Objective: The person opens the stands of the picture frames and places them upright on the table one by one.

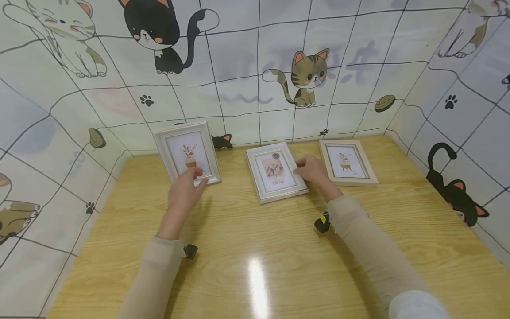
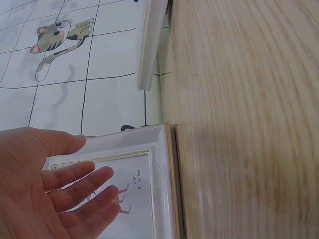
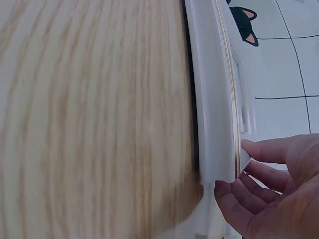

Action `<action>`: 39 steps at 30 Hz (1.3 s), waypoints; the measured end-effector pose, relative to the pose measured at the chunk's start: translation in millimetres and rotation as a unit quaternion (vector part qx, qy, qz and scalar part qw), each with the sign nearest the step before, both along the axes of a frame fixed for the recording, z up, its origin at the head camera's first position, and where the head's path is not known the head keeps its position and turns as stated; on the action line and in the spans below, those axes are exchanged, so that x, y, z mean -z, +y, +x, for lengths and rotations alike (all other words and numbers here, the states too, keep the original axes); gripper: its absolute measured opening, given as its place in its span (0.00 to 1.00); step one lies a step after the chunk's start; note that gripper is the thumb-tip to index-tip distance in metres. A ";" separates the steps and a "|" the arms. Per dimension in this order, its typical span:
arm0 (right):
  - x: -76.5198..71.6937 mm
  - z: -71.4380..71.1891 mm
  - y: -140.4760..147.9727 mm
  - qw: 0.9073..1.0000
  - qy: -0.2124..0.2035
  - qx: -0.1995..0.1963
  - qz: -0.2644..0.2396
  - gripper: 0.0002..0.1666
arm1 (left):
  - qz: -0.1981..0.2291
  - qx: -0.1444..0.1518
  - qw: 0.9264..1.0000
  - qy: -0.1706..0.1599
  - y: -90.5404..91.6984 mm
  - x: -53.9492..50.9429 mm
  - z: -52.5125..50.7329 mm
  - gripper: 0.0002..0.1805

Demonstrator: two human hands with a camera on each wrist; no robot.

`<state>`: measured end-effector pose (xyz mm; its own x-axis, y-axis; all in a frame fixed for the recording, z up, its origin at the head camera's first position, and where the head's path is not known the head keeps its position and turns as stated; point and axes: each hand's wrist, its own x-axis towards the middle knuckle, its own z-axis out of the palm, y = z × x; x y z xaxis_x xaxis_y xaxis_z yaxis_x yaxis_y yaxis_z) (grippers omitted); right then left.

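A white picture frame (image 1: 211, 150) with a potted-plant print stands upright at the left, near the back wall. My left hand (image 1: 185, 195) is in front of its lower part; in the left wrist view the fingers of the hand (image 2: 55, 184) are loosely extended and hold nothing. In the middle, a second white picture frame (image 1: 275, 170) with a pink flower print leans back. My right hand (image 1: 312, 170) grips its right edge; in the right wrist view the thumb of the hand (image 3: 271, 184) is on one side of the frame's border (image 3: 214, 99), fingers on the other.
A beige picture frame (image 1: 346, 163) with a plant print stands at the right, just beyond my right hand. All are on a wood-grain table (image 1: 223, 235). Behind and at both sides rises a white cat-patterned cloth (image 1: 239, 66). Small black wrist cameras hang by both sleeves.
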<state>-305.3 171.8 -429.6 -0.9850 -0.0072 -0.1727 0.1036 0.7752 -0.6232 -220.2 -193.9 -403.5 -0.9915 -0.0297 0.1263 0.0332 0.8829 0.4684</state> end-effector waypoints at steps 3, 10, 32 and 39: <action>2.4 -0.4 -0.4 1.000 0.005 0.015 -0.019 0.23 | -0.002 0.002 1.000 0.003 0.5 1.2 -0.8 0.22; -0.9 1.4 -7.8 0.996 0.032 0.041 -0.078 0.18 | 0.005 0.002 1.000 0.004 2.3 3.7 -2.8 0.22; 3.5 -3.7 -16.3 0.972 0.090 0.000 -0.219 0.28 | 0.003 0.012 1.000 0.000 10.8 4.6 -1.0 0.21; 1.0 -4.3 -16.3 0.958 0.095 -0.003 -0.270 0.29 | 0.004 0.013 1.000 0.005 11.9 5.0 0.8 0.20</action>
<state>-309.5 155.5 -430.6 -0.9978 -0.0513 0.0412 -0.0560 0.3341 -0.9409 -219.4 -182.0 -408.5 -0.9907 -0.0050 0.1356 0.0606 0.8779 0.4751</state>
